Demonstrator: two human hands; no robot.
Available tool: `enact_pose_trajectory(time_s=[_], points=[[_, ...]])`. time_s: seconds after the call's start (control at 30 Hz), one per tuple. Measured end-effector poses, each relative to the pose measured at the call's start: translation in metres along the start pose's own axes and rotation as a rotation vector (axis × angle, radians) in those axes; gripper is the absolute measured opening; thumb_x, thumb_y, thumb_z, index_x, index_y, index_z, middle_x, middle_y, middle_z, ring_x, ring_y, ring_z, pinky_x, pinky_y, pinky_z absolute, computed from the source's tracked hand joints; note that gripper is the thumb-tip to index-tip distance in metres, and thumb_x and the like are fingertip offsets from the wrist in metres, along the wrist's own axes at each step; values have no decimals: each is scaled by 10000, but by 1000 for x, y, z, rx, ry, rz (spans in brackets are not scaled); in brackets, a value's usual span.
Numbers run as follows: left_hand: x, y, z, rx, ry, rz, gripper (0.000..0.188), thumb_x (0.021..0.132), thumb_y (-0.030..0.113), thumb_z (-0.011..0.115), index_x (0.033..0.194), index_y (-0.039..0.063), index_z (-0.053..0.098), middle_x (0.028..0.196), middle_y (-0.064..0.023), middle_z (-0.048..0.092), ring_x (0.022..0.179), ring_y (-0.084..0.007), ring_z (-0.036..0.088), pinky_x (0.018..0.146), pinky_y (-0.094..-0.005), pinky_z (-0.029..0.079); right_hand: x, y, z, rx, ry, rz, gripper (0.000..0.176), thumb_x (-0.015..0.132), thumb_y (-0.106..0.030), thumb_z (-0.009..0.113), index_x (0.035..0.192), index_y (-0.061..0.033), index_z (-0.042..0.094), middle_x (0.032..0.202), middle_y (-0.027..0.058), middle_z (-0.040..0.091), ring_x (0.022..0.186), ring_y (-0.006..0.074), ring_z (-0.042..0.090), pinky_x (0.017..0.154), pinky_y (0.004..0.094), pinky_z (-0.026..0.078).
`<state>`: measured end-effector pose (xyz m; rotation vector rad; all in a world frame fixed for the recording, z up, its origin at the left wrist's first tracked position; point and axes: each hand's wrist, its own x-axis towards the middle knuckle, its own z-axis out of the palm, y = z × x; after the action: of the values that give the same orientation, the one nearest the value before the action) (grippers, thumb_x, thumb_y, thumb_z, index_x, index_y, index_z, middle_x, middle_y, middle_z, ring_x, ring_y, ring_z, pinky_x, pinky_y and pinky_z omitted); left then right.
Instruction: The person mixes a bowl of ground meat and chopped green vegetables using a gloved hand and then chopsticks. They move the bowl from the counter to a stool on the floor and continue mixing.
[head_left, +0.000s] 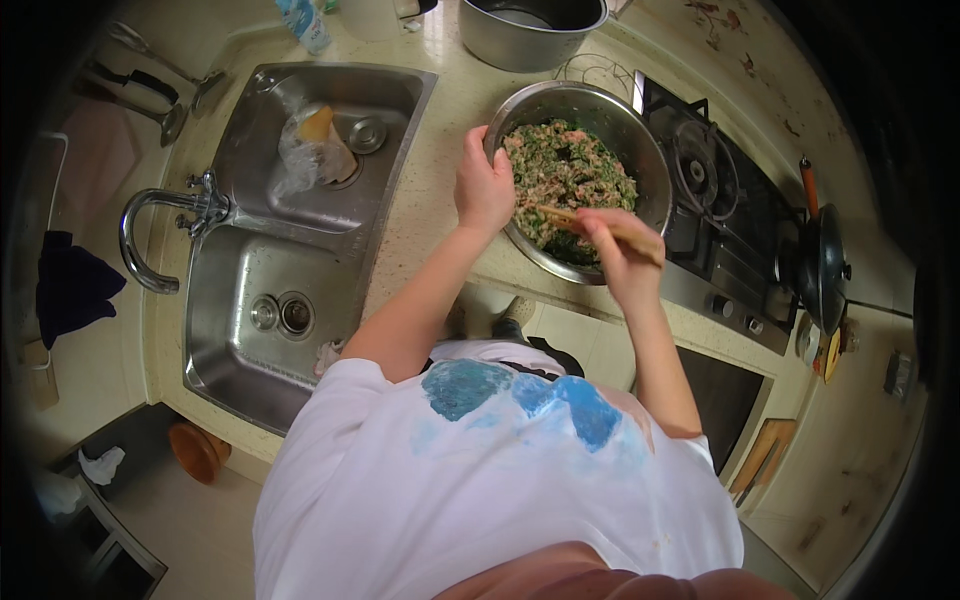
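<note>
A wide stainless steel bowl (651, 161) stands on the counter between the sink and the stove. It holds a coarse mixture of what looks like minced meat and chopped greens (574, 165). My left hand (486, 180) grips the bowl's left rim, thumb on the inside. Wooden chopsticks (556, 216) are held in my right hand (621, 244) over the near right part of the bowl, and their tips meet the mixture. My fingers partly cover the chopsticks.
Left is a double steel sink (349, 247) with a chrome faucet (139, 232); a plastic bag (304, 150) lies in its far basin. A metal pot (517, 41) stands behind the bowl. A gas stove (697, 172) adjoins it on the right, with a lidded wok (823, 270) beyond.
</note>
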<state>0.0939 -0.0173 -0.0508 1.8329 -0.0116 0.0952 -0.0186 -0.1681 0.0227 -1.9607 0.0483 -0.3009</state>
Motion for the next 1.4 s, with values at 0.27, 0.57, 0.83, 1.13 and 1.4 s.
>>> enact_pose_trajectory(time_s=[0.27,0.57,0.83,1.13,1.4], points=[[4,-3,-1,81,13,54,364,868,108,524,1224,95,454,1031,-174,635,937,-367,617,783,-457,480,43,57,-74,50,181,188,145,879,-120,667,928,17,678,845,81,691,754,150,664,679,277,562],[2,0,1,3,5,-9,338,870,71,520,1203,34,481,1046,-152,624,949,-288,618,819,-389,475,53,5,-105,99,298,56,135,872,-96,672,923,28,683,839,97,695,769,167,680,721,280,562],[3,0,2,-23,6,-11,289,903,93,528,1178,8,499,1038,-123,617,917,-217,606,814,-341,469,90,75,-17,204,364,109,140,895,-109,648,947,13,692,847,91,698,729,148,678,668,261,570],[2,1,2,-35,34,30,279,899,123,522,1162,34,497,989,-143,638,900,-295,621,789,-400,471,-13,-14,-13,18,107,67,100,873,-82,647,889,1,700,826,70,675,744,126,622,681,244,499],[4,1,-2,-1,-20,17,395,781,10,517,1174,0,485,1065,-144,609,997,-273,605,876,-361,459,11,41,-34,48,111,74,109,870,-76,664,927,12,696,893,92,698,778,154,673,691,277,565]])
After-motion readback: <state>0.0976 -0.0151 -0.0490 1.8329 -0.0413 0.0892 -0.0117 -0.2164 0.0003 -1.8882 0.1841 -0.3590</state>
